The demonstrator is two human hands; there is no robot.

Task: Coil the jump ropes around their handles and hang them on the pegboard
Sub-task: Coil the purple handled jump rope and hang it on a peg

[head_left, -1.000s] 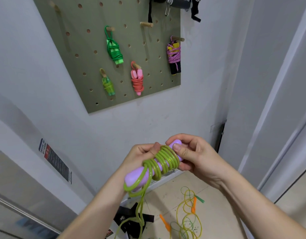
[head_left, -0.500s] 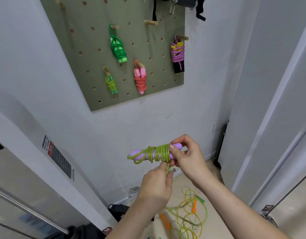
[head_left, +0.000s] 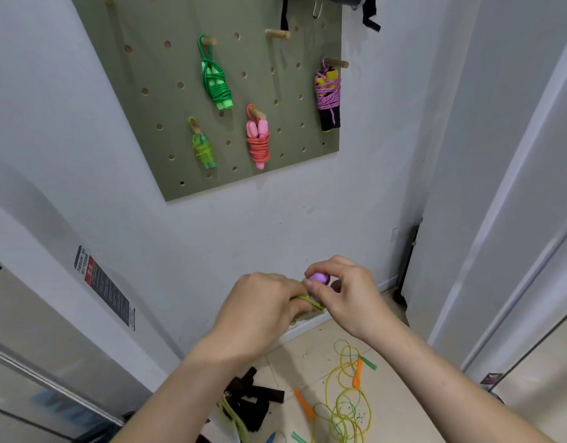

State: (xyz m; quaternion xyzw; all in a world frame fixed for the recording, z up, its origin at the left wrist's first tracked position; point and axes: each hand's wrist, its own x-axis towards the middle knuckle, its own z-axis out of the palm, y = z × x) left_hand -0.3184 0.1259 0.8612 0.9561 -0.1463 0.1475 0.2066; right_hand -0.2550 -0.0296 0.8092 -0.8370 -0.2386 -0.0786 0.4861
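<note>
Both my hands hold a jump rope with purple handles point(head_left: 318, 278) and a yellow-green cord point(head_left: 309, 300) wound round them, at chest height below the pegboard. My left hand point(head_left: 260, 311) wraps over the coiled cord and hides most of it. My right hand point(head_left: 346, 290) pinches the purple handle end. The olive pegboard point(head_left: 141, 59) on the wall carries several coiled ropes: a green rope point(head_left: 216, 84), a pink rope point(head_left: 259, 139), a yellow-green rope point(head_left: 203, 150) and a purple-and-black rope point(head_left: 328, 97). A bare wooden peg point(head_left: 277, 34) sticks out near the top.
On the tiled floor lies a loose yellow rope with orange handles point(head_left: 347, 401), beside black straps point(head_left: 253, 399). A white door frame point(head_left: 506, 219) stands to the right. Dark straps and a carabiner point(head_left: 317, 8) hang at the pegboard's top edge.
My left hand rose from below the bundle and closed over the coiled cord. The handles turned so that only their purple end shows.
</note>
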